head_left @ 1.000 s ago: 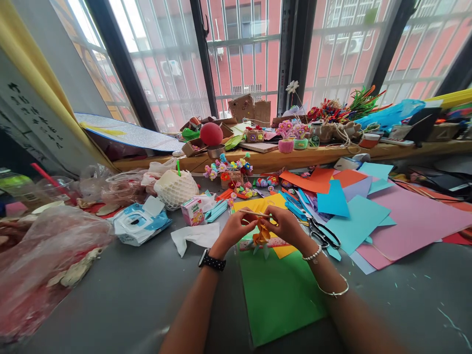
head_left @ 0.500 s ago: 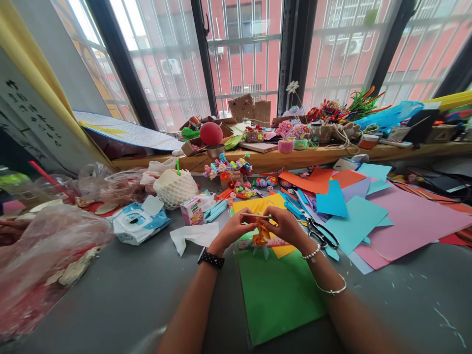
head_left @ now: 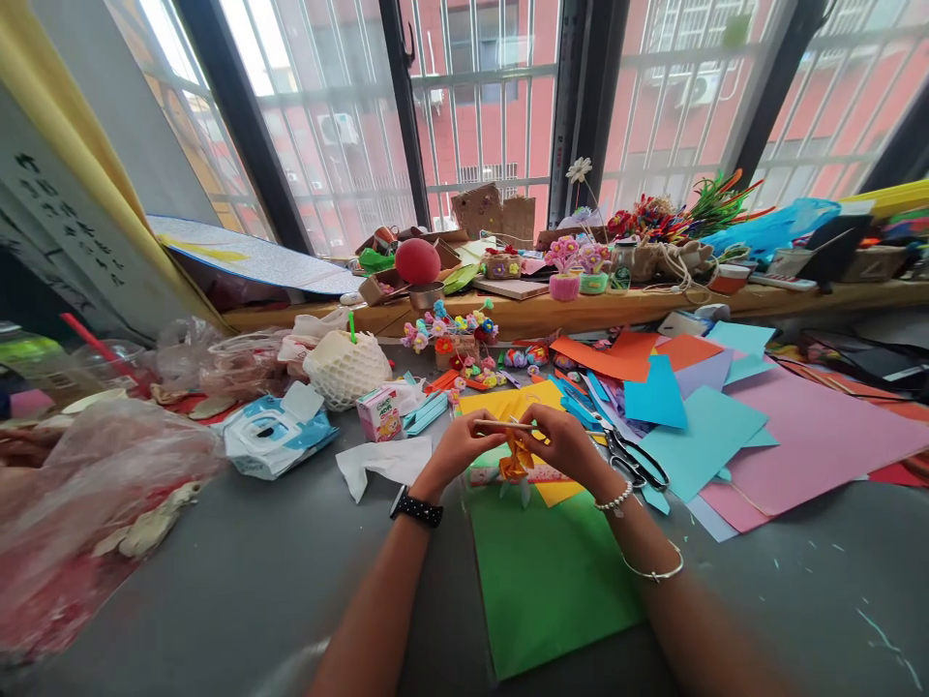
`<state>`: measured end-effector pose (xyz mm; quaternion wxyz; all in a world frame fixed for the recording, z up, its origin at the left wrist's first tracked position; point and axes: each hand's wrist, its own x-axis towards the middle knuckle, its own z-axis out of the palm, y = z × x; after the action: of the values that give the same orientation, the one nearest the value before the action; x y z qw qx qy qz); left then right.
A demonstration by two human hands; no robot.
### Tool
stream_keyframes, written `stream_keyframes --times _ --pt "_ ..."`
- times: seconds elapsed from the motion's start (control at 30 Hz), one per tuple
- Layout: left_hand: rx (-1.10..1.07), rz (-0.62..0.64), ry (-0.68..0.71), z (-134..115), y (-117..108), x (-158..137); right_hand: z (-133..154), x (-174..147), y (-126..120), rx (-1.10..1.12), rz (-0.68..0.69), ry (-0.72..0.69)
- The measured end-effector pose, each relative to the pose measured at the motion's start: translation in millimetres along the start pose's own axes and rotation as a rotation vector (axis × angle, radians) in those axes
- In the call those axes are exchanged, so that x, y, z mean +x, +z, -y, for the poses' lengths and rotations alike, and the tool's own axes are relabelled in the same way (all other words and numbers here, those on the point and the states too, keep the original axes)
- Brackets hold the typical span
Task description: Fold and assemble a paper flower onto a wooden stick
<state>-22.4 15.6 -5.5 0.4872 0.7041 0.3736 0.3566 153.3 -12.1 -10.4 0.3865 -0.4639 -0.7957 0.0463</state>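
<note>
Both hands meet above a sheet of green paper [head_left: 555, 581]. My left hand [head_left: 468, 447] is closed on one end of a thin wooden stick [head_left: 502, 424], held level. Opposite it, my right hand [head_left: 562, 440] pinches an orange paper flower [head_left: 515, 465], its fingers at the stick's other end. The flower hangs just below the stick, with pale pointed tips under it. Yellow paper [head_left: 541, 392] lies beneath and behind my fingers. Close by my right wrist rest black-handled scissors [head_left: 635, 455]. The fingertips partly hide where stick and flower meet.
On the right are blue paper sheets [head_left: 707, 436] and a large pink sheet [head_left: 820, 445]. Left of my hands lie a white tissue [head_left: 384, 463], a small pink box [head_left: 379, 414] and a wipes pack [head_left: 278, 436]. A plastic bag [head_left: 94, 503] covers the far left. Crafts line the windowsill [head_left: 305, 315].
The view has shifted very slightly. Both hands keep nearly the same pose around the stick and the orange flower.
</note>
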Motion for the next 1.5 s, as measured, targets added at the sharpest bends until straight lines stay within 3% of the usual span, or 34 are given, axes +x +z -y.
stream_keyframes --times 0.17,0.43,0.73,0.9,1.13,1.23,1.5 --pt "0.031 -0.033 0.019 1.6 1.0 -0.4 -2.2 -0.4 -0.1 -0.054 0.005 -0.042" --pt "0.053 -0.007 0.037 0.6 -0.8 0.8 -1.1 0.5 1.1 -0.080 0.013 0.008" --pt "0.253 -0.134 0.146 -0.2 6.9 -0.5 -2.0 0.1 1.9 -0.088 0.001 0.027" --pt "0.127 -0.145 0.099 4.3 8.1 1.3 -2.2 0.6 1.6 -0.030 0.002 0.062" --pt "-0.138 0.084 -0.045 4.1 10.8 0.4 -3.2 -0.3 5.0 -0.012 -0.272 0.157" --pt "-0.098 0.106 -0.037 2.2 11.3 -0.5 -1.7 0.5 2.9 -0.006 -0.293 0.159" --pt "0.169 -0.025 0.077 3.5 8.9 -0.6 -1.0 3.8 -8.8 0.132 -0.163 0.142"
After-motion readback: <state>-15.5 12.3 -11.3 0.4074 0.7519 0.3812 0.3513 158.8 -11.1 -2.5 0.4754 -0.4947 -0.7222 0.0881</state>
